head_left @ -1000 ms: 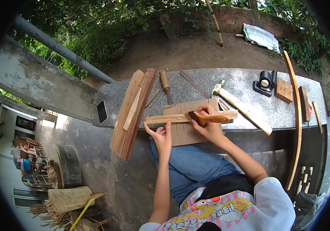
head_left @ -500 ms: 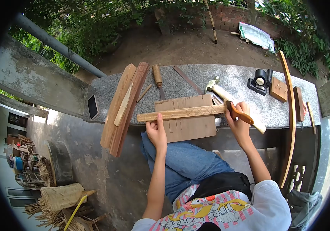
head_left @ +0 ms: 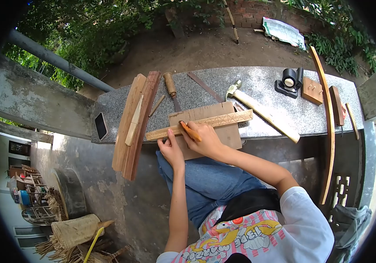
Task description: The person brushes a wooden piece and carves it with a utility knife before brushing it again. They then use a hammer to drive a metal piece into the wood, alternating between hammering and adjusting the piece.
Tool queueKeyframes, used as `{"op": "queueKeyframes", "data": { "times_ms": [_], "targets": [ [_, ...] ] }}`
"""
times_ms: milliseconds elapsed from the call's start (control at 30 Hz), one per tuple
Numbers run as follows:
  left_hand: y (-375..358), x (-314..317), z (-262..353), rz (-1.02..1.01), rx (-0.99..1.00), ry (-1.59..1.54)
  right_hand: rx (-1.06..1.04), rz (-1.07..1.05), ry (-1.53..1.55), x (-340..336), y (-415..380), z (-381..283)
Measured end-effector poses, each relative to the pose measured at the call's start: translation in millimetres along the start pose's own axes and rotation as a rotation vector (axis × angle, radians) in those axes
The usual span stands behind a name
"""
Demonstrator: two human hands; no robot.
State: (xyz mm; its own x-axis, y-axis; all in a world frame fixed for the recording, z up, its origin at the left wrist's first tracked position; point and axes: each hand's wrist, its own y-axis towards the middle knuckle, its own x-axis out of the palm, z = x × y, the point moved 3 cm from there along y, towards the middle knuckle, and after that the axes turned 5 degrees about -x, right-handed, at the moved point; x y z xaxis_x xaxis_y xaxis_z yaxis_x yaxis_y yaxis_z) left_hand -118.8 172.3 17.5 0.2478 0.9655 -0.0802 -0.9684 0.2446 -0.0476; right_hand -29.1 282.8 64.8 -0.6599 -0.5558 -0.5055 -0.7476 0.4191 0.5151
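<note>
Marked wooden strip (head_left: 229, 119) lies at a slight slant across the brown board (head_left: 227, 136), near the front edge of the speckled stone bench (head_left: 258, 76), its right end reaching past the board. Pencilled crossing lines run along the right part of its face. With our left hand (head_left: 172, 151) we hold it close to its left end, one fingertip up on the face and the other fingers bent together at the lower edge. Our right hand (head_left: 204, 139) is just beside the left, its fingers closed around the orange-brown handle (head_left: 192, 132) of a small tool. The tool's working end looks to be against the strip, though the fingers partly hide it.

Beyond the board we have a chisel (head_left: 170, 85), a thin stick (head_left: 156, 105) and a flat metal strip (head_left: 204, 87). A hammer (head_left: 264, 113) lies to the right, its head away from us. Left of our work, a light plank (head_left: 128, 116) and a reddish plank (head_left: 143, 127) lie side by side with a pale wedge (head_left: 134, 120) on top, and a phone (head_left: 101, 126) lies farther left. Toward the bench's right end are a black device (head_left: 289, 83), a block with pegs (head_left: 312, 90) and a long curved strip (head_left: 329, 122).
</note>
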Motion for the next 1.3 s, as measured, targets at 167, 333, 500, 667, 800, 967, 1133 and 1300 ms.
{"op": "queueKeyframes", "data": {
  "times_ms": [167, 333, 500, 667, 800, 967, 1133, 1300],
  "targets": [
    [-4, 1, 4, 0.030, 0.051, 0.015, 0.155, 0.180, -0.159, -77, -36, 32],
    [-5, 1, 2, 0.018, 0.054, 0.000, 0.312, 0.358, -0.350, -149, -83, 74],
    [-2, -2, -2, 0.037, 0.014, 0.107, 0.199, 0.451, -0.347, -148, -88, 72],
    [3, -3, -11, 0.064, 0.011, 0.186, 0.145, 0.451, -0.270, -129, -93, 96],
    [5, -2, -11, 0.073, 0.036, 0.218, 0.005, 0.529, -0.292, -125, -95, 99],
    [7, 1, -22, 0.059, 0.072, 0.069, 0.029, 0.507, -0.258, -128, -96, 92],
    [11, 1, -26, 0.030, 0.043, -0.025, 0.025, 0.521, -0.268, -123, -96, 93],
    [17, -3, -31, -0.079, -0.009, -0.140, -0.027, 0.498, -0.241, -129, -89, 83]
  ]
}}
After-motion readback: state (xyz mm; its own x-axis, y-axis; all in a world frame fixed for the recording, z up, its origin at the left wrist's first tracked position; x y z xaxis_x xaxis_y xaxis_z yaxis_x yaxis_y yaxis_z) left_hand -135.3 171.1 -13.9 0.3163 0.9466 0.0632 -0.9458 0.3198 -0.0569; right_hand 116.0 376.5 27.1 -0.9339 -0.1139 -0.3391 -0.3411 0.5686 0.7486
